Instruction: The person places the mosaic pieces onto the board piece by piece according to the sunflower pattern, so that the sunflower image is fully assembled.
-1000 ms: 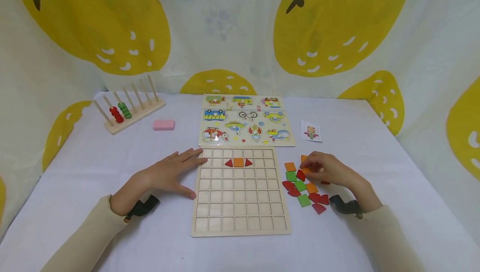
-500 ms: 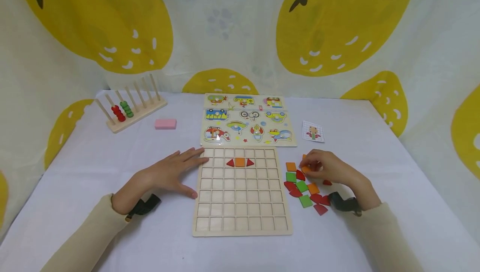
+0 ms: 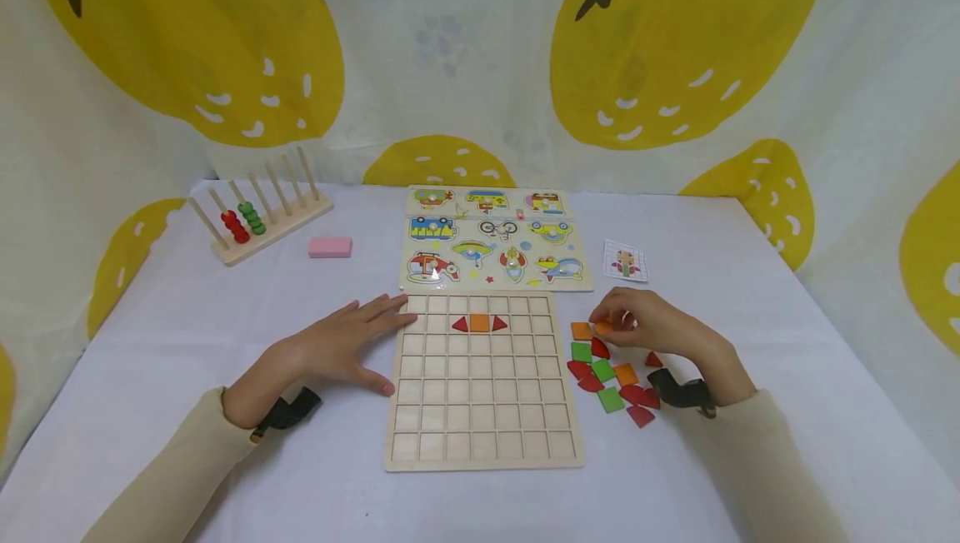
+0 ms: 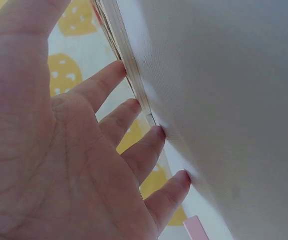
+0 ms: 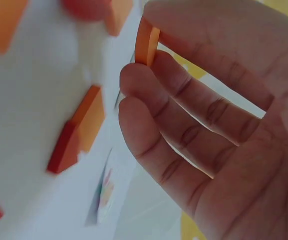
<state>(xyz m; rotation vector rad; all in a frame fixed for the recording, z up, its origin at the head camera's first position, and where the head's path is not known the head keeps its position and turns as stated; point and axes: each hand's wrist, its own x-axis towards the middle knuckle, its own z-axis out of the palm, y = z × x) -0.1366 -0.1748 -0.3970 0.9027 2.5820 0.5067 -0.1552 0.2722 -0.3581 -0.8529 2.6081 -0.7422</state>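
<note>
My left hand (image 3: 330,351) lies with spread fingers along the left edge of a wooden grid board (image 3: 487,393); in the left wrist view, its fingertips (image 4: 119,67) touch the board's side. Set in the board's second row are an orange square tile (image 3: 479,323) and two red triangle tiles (image 3: 461,324) flanking it. Right of the board, my right hand (image 3: 660,322) pinches another orange tile (image 5: 146,42) between thumb and fingers, just above the loose tiles. Among these are green squares (image 3: 581,351), orange squares (image 3: 626,374) and several red rounded-edge pieces (image 3: 640,416).
Behind the grid board lies a vehicle puzzle board (image 3: 495,276). A small printed pattern card (image 3: 626,261) is at the back right. At the back left stand a wooden peg rack (image 3: 270,235) with red and green beads and a pink block (image 3: 330,247).
My right hand has shifted slightly up and to the left with the orange tile between its fingers, uncovering more of a red triangle near the wrist. The left hand stays put.
</note>
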